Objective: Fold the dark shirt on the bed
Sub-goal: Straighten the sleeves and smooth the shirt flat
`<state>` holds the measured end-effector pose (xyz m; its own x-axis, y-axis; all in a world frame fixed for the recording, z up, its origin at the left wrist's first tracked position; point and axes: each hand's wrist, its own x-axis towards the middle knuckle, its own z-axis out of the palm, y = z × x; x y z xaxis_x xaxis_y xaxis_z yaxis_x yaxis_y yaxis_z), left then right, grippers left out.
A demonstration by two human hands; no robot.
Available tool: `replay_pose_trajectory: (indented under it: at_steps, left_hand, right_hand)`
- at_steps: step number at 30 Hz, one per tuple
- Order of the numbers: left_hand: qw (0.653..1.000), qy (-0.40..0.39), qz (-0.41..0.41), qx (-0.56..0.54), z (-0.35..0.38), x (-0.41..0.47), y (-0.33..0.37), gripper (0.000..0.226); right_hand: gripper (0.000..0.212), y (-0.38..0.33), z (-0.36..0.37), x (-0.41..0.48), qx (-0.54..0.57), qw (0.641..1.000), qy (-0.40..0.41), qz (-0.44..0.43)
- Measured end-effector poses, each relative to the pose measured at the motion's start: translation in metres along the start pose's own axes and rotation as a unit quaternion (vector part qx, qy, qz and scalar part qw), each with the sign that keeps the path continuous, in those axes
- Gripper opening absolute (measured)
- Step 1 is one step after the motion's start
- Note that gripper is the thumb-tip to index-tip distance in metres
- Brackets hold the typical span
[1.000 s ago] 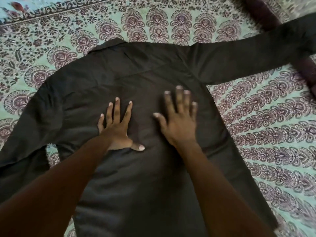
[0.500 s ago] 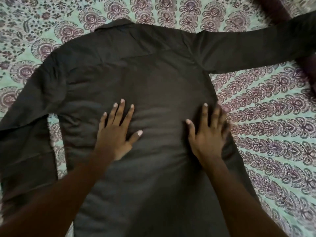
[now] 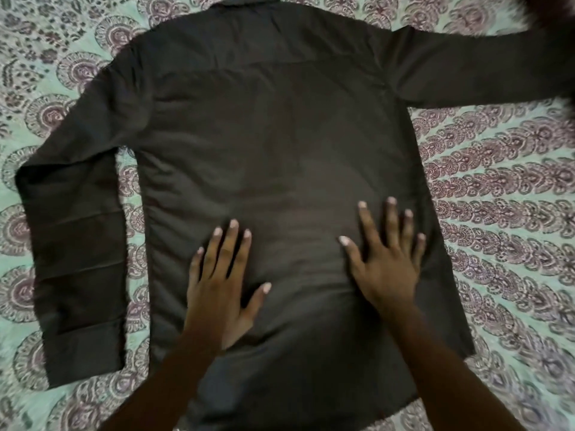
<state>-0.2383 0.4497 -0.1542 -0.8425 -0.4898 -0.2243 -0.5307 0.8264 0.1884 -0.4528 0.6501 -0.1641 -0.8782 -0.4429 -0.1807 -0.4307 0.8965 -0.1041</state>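
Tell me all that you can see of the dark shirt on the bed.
The shirt is dark brown or black, long-sleeved, of thin, smooth-looking cloth. It lies flat on the patterned bedsheet, apparently back up, with the collar farthest away. The left sleeve lies down beside the body; the right sleeve stretches out sideways. The left hand and right hand press flat on its lower part.
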Motion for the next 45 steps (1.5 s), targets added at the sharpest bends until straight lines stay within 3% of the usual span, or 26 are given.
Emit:
replay_pose_trajectory:
  at_steps: [3,5,8,11,13,17,20,22,24,27,29,31,35,39,42,45]
  left_hand:
    - [0.998,-0.043,0.023,0.031,0.012,-0.009,0.012,0.095]
    - [0.997,-0.054,0.051,0.025,0.023,-0.045,0.022,0.097]
    - [0.989,-0.079,0.122,0.016,0.037,-0.112,0.031,0.100]
    - [0.977,-0.087,0.194,-0.006,0.038,-0.159,0.028,0.095]
    - [0.980,-0.070,0.184,-0.040,0.030,-0.157,0.020,0.087]
    - [0.996,-0.022,0.080,-0.019,0.017,-0.108,-0.006,0.084]
    - [0.999,-0.021,0.023,0.009,0.019,-0.103,-0.028,0.084]
    - [0.999,-0.026,0.019,0.016,0.027,-0.129,-0.032,0.087]
    - [0.998,-0.029,0.043,0.020,0.035,-0.160,-0.030,0.090]
    - [0.999,-0.034,0.040,0.011,0.043,-0.194,-0.029,0.093]
    - [0.999,-0.037,0.023,-0.003,0.045,-0.208,-0.023,0.095]
    - [0.999,-0.040,0.000,-0.014,0.044,-0.211,-0.014,0.094]
    - [0.998,-0.014,-0.053,-0.031,0.038,-0.189,-0.007,0.088]
    - [0.999,-0.027,-0.047,-0.006,0.043,-0.186,-0.015,0.093]
    - [0.998,-0.040,-0.050,0.000,0.045,-0.193,-0.016,0.100]
    - [0.999,-0.028,-0.043,-0.004,0.042,-0.196,-0.018,0.104]
  right_hand:
    - [0.076,0.046,-0.010,-0.023,0.039,0.992,-0.035,0.117]
    - [0.083,0.044,-0.011,-0.030,0.045,0.989,-0.017,0.143]
    - [0.081,-0.004,-0.003,-0.035,0.027,0.999,0.034,0.027]
    - [0.072,-0.058,0.017,-0.055,0.024,0.987,0.003,-0.156]
    - [0.068,-0.056,0.026,-0.076,0.007,0.985,-0.007,-0.170]
    - [0.069,0.019,0.019,-0.125,0.030,0.998,-0.007,0.046]
    - [0.076,0.066,0.004,-0.145,0.078,0.974,-0.033,0.209]
    - [0.084,0.067,-0.001,-0.144,0.091,0.960,-0.032,0.261]
    - [0.088,0.046,-0.001,-0.137,0.054,0.976,0.010,0.211]
    - [0.080,-0.008,0.009,-0.127,0.018,0.999,0.021,-0.037]
    - [0.075,-0.034,0.019,-0.130,-0.007,0.983,-0.008,-0.186]
    - [0.074,-0.032,0.029,-0.144,-0.025,0.975,-0.021,-0.218]
    - [0.073,0.030,0.027,-0.188,-0.007,0.999,0.007,-0.051]
    - [0.077,0.078,0.014,-0.219,0.038,0.994,-0.003,0.107]
    - [0.082,0.077,0.010,-0.213,0.042,0.991,0.000,0.130]
    - [0.082,0.067,0.005,-0.189,0.048,0.997,0.020,0.059]
